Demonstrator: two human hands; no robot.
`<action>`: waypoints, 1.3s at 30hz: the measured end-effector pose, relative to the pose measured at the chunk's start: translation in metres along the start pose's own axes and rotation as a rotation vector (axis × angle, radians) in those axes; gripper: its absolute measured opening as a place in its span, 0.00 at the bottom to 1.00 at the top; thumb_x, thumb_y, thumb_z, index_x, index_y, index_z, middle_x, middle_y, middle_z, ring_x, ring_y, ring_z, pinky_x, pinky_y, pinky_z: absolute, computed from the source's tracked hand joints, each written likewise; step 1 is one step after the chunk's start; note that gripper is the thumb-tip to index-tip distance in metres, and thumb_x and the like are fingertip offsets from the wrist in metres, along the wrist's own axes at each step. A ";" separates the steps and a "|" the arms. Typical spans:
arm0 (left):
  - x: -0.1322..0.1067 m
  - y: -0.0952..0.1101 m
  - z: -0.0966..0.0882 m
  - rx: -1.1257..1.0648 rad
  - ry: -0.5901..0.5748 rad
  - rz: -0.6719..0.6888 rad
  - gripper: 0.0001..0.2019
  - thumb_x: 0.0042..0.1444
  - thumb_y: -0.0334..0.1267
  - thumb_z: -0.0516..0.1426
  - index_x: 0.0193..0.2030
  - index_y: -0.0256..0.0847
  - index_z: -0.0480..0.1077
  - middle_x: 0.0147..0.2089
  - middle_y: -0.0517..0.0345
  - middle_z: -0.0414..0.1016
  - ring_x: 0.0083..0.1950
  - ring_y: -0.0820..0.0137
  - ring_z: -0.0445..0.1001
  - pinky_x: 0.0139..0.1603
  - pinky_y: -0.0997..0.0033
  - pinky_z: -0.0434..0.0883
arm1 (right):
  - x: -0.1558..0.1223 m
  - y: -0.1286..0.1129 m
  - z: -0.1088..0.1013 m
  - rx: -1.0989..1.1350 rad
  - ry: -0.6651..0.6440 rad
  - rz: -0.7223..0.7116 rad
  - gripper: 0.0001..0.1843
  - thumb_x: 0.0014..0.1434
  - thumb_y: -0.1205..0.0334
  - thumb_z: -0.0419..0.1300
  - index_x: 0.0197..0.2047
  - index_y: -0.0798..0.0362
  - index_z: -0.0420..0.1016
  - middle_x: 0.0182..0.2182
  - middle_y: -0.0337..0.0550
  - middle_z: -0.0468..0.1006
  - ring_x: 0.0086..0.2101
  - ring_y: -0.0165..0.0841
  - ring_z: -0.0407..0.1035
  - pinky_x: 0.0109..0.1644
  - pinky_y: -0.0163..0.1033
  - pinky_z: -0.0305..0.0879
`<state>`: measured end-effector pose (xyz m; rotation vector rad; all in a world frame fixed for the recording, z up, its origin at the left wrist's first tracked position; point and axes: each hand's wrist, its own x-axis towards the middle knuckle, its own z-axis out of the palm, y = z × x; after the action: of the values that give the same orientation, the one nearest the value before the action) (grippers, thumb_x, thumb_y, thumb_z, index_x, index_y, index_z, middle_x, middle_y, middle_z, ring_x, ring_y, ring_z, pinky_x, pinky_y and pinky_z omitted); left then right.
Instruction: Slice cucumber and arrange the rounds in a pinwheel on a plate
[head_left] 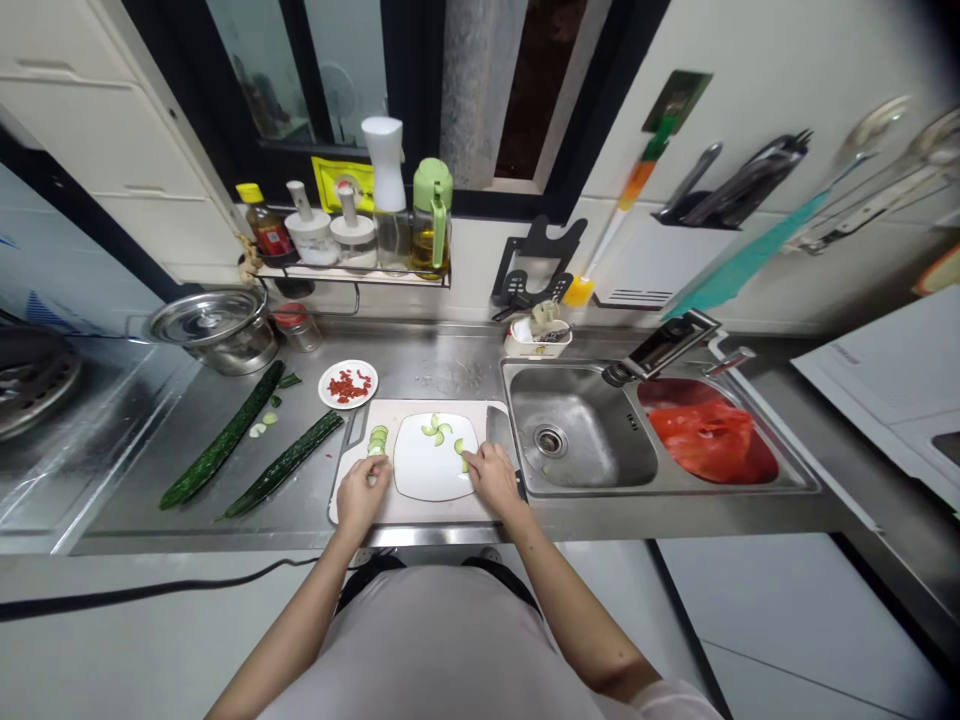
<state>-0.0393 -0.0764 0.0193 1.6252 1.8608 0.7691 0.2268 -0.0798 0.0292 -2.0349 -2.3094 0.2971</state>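
A white square plate (433, 470) rests on the cutting board (420, 512). Several green cucumber slices (437, 430) form a fan near its far edge, and more lie along its right side. My right hand (493, 478) is at that right edge, its fingertips closed on a cucumber slice (465, 463). Left of the plate, my left hand (364, 492) has its fingers curled in a pinch at the near end of a row of cucumber slices (378, 438); what is between them is hidden. A knife (496, 425) lies at the board's right, partly behind my right hand.
Two cucumbers (225, 440) (289, 465) lie on the steel counter at left. Beyond the board is a small plate of red pieces (349, 385). A lidded pot (221, 330) stands farther back. At right, the sink (581, 420) holds a red bag (701, 440) in its second basin.
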 end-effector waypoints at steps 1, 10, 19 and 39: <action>0.000 -0.003 -0.003 0.005 0.011 -0.029 0.14 0.55 0.44 0.55 0.43 0.42 0.76 0.35 0.57 0.75 0.36 0.68 0.72 0.38 0.72 0.65 | 0.000 0.000 0.001 -0.005 -0.004 -0.007 0.18 0.66 0.62 0.50 0.55 0.42 0.75 0.41 0.49 0.70 0.41 0.37 0.60 0.42 0.38 0.55; -0.002 -0.008 -0.007 0.070 0.046 -0.177 0.13 0.55 0.43 0.55 0.45 0.46 0.75 0.37 0.59 0.75 0.37 0.68 0.72 0.36 0.73 0.61 | 0.000 0.000 0.007 0.007 0.025 -0.021 0.17 0.64 0.64 0.53 0.52 0.44 0.76 0.37 0.48 0.71 0.40 0.37 0.61 0.40 0.37 0.54; -0.005 -0.010 -0.012 0.238 0.054 -0.255 0.14 0.56 0.45 0.54 0.47 0.45 0.71 0.39 0.55 0.76 0.44 0.60 0.73 0.45 0.63 0.61 | -0.010 0.006 0.013 0.238 0.291 0.024 0.17 0.65 0.61 0.50 0.50 0.51 0.76 0.37 0.47 0.74 0.40 0.37 0.63 0.44 0.38 0.59; -0.001 -0.012 0.003 0.327 0.047 -0.321 0.14 0.53 0.46 0.56 0.44 0.45 0.72 0.46 0.51 0.74 0.51 0.57 0.69 0.53 0.55 0.56 | -0.026 -0.002 0.025 0.393 0.335 0.020 0.19 0.65 0.58 0.46 0.46 0.54 0.77 0.36 0.48 0.77 0.40 0.38 0.68 0.46 0.40 0.62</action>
<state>-0.0455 -0.0786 0.0085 1.4436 2.3016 0.3822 0.2243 -0.1084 0.0077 -1.7600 -1.8613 0.3474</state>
